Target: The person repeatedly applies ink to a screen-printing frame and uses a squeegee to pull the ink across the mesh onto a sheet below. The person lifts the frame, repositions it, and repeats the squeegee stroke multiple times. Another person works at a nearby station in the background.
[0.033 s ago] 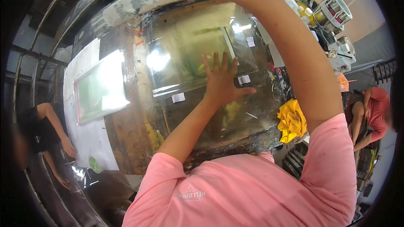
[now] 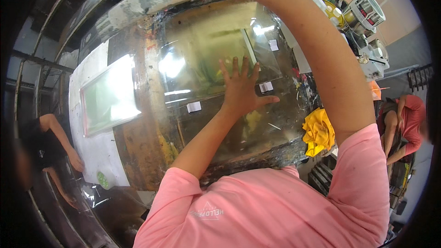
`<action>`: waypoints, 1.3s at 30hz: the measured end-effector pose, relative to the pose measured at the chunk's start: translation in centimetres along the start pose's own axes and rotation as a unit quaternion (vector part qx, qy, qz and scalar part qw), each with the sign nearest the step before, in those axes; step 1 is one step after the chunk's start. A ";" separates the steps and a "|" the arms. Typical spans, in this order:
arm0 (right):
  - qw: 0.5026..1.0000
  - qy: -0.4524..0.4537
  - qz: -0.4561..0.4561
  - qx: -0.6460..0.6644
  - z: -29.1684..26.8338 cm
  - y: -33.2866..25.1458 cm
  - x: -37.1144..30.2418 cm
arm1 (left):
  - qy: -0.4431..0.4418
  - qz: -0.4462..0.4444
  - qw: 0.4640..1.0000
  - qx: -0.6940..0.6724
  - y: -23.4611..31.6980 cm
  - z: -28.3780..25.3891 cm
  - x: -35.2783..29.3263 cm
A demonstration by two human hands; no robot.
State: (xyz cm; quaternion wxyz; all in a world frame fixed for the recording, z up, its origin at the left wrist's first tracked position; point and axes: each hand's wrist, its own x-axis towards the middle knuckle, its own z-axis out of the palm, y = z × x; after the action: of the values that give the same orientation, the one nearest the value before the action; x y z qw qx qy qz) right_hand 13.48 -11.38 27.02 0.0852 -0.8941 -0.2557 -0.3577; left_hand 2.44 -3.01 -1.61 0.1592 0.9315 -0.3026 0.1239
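Note:
My left hand [image 2: 242, 86] lies flat with fingers spread on a clear plastic sheet [image 2: 197, 59] over the dark worktable. Its fingertips rest near a narrow pale strip [image 2: 250, 48] on the sheet. Small white paper tabs lie about it: one tab [image 2: 265, 87] by the thumb, another tab [image 2: 194, 107] to the left, and a third tab [image 2: 274, 45] farther off. My right forearm [image 2: 294, 14] arches over the table's right side to the upper edge. The right hand is almost wholly cut off there, so its fingers and anything in them are hidden.
A yellow cloth [image 2: 318, 132] is crumpled at the table's right edge. Cans and bottles, including a metal can [image 2: 366, 11], crowd the far right. Left lies a stack of clear plastic sleeves [image 2: 110, 96] on white paper [image 2: 87, 76]. A person [image 2: 46, 142] is at left, another person [image 2: 409, 124] at right.
My right forearm has shifted slightly toward the upper edge, taking its hand farther out of view. Reflections on the plastic sheet differ a little. My left hand stays in place.

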 end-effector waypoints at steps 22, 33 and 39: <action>0.999 0.043 0.007 -0.001 -0.8 -1.8 1.3 | -0.029 -0.096 0.993 -0.058 2.6 -1.3 -5.1; 0.997 -0.025 0.069 0.016 -0.9 -0.9 0.8 | -0.057 -0.091 0.993 -0.047 2.4 -1.6 -4.7; 0.999 0.039 0.004 -0.008 -0.8 -1.0 0.4 | -0.038 -0.061 0.997 0.003 2.6 -0.7 -5.2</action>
State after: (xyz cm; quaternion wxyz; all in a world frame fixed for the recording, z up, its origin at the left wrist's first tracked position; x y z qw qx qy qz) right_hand 12.70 -10.63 27.87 0.0894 -0.8812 -0.2458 -0.3937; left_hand -3.28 -2.03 -2.11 0.1525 0.9528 -0.2503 0.0796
